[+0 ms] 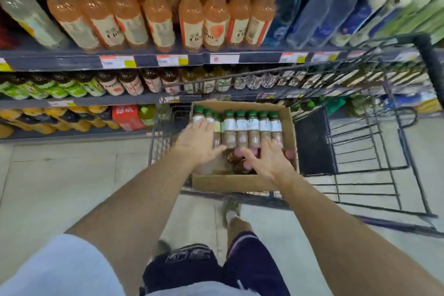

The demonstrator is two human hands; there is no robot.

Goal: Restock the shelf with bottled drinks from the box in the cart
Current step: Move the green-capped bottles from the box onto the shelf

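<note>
Left hand [200, 143]: fingers straight and spread, palm down over the green-capped bottles [242, 128] at the 10 o'clock end of the cardboard box [240, 182]; holding nothing.

Right hand [269, 160]: fingers spread and relaxed, over the pink-capped bottles [240, 156] at the box's 5 o'clock side; contact cannot be told.

Green-capped bottles: about eight, lying side by side, caps toward 12 o'clock; white neck labels, brown contents.

Pink-capped bottles: at least three, dark, lying loose, partly hidden by the right hand.

Cardboard box: one, open-topped, in the wire shopping cart [360, 151].

Shelf [144, 61]: at 12 o'clock of the cart, three tiers visible; top tier carries eight front-row orange bottles [192, 12] with pale caps.
</note>
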